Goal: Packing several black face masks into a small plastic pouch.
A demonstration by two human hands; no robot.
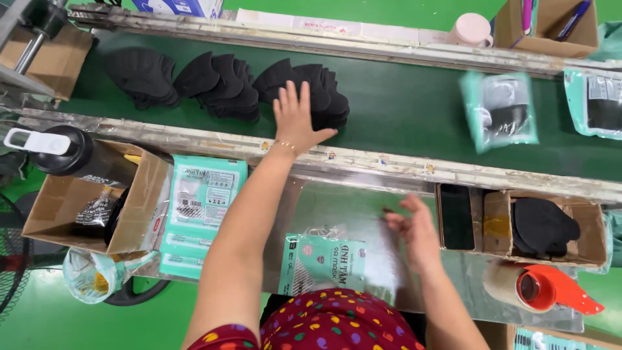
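Note:
My left hand (295, 120) reaches over the metal rail onto the green belt (402, 107), fingers spread on a pile of black masks (324, 91). Two more piles of black masks (217, 84) lie to its left on the belt. My right hand (414, 230) hovers blurred over the shiny metal worktop (363, 207), fingers loosely apart, holding nothing that I can make out. A teal and clear pouch (327, 262) lies on the worktop just left of that hand.
A stack of teal pouches (204, 207) lies at left beside a cardboard box (84, 204) with a black bottle. At right sit a phone (457, 217), a box of black masks (544, 227) and a red tape dispenser (544, 288). Filled pouches (499, 110) ride the belt.

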